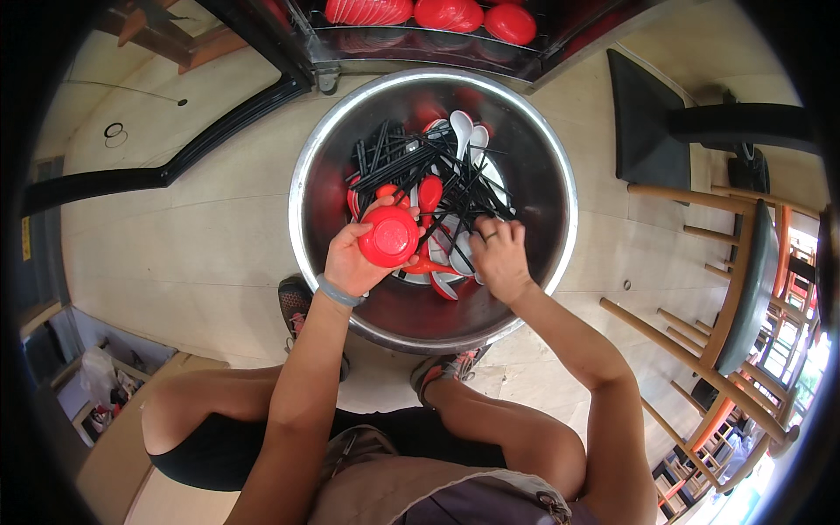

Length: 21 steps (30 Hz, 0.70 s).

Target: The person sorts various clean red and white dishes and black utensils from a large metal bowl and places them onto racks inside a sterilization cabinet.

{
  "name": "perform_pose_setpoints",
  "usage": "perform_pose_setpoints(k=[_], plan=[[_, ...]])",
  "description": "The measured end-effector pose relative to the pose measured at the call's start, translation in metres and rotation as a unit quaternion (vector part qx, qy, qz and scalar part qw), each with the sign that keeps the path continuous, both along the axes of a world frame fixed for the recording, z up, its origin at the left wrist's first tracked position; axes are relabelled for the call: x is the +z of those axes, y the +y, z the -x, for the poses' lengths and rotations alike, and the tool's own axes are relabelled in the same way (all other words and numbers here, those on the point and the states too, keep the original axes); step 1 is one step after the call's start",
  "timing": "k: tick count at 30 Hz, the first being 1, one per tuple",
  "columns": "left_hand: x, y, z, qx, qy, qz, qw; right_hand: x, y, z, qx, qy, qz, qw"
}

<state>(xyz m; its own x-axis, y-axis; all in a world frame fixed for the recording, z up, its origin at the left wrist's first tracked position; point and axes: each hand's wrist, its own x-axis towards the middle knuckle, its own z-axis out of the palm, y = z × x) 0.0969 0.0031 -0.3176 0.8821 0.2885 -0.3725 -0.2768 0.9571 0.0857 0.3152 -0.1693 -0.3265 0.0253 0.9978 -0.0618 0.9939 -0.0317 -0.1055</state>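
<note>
In my left hand [354, 262] is a small red bowl [390, 237], its round base turned up towards me. Whether more bowls are nested under it is hidden. My right hand [502, 256] is inside a large steel basin [551, 197], fingers curled down beside a white spoon [463, 252] and black chopsticks [420, 161]; its fingertips are hidden, so I cannot tell if they grip anything. Among the loose chopsticks lie red-backed spoons [430, 191] and more white spoons [462, 128]. An orange-red spoon [426, 266] rests near the front of the pile.
Beyond the basin stands a cabinet with a wire rack [420, 27] of red bowls [448, 13]; its black-framed glass door [230, 128] hangs open at left. Upturned wooden chairs [728, 289] and a black stand base [646, 121] are at right. My shoes [453, 367] touch or nearly touch the basin.
</note>
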Motion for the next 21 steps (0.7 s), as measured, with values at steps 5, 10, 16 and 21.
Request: perform_pose_setpoints(k=[5, 10, 16, 21], plan=[[-0.002, 0.0, -0.001, 0.015, -0.01, 0.0, 1.0, -0.011, -0.001, 0.016, -0.04, -0.023, 0.155, 0.987], [-0.007, 0.0, -0.003, 0.015, -0.028, -0.025, 0.999, -0.039, -0.008, 0.014, -0.038, -0.045, 0.121, 0.991], [-0.001, 0.002, 0.001, 0.016, -0.015, -0.02, 1.0, -0.016, -0.015, 0.015, -0.158, 0.251, 0.126, 0.947], [-0.004, 0.002, 0.001, 0.018, 0.014, -0.005, 1.0, 0.006, -0.035, -0.012, -0.405, 0.685, 0.182, 0.577]])
